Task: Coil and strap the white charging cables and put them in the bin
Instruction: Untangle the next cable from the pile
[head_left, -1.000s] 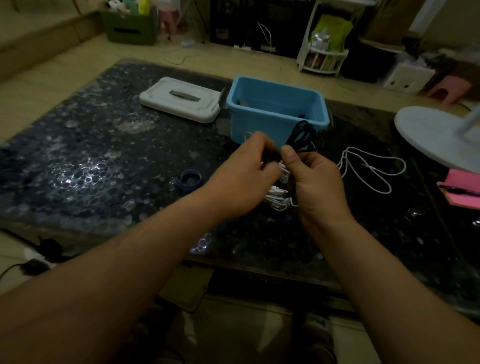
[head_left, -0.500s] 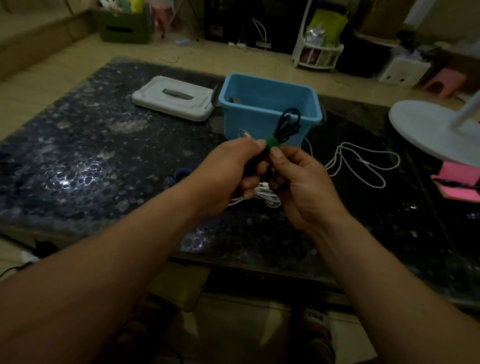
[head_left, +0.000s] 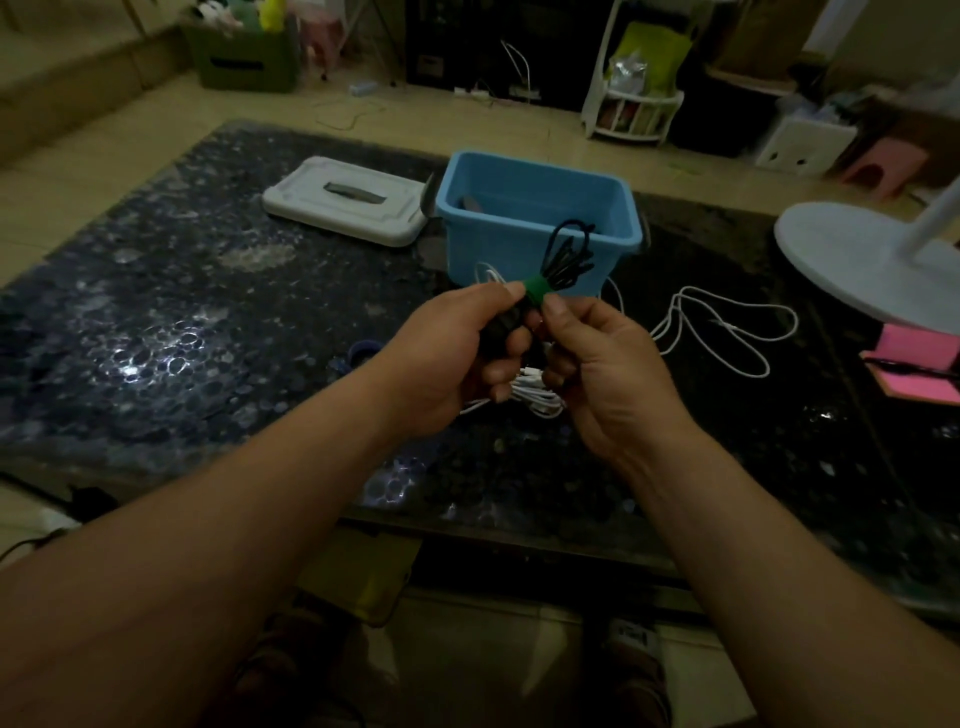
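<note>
A coiled black cable bundle (head_left: 566, 257) with a green fabric strap (head_left: 537, 289) is pinched between the left hand (head_left: 457, 358) and right hand (head_left: 605, 374), both clamped on it. White charging cables lie under the hands (head_left: 537, 397) and off to the right (head_left: 727, 338), with the blue plastic bin (head_left: 540, 228) just beyond. The strap probably should be pressed snug before anything's dropped in.

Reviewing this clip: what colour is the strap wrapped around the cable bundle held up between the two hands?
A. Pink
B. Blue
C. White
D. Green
D: a green strap bands the dark cable bundle, pinched between the left hand and right hand in front of the blue bin.
</note>
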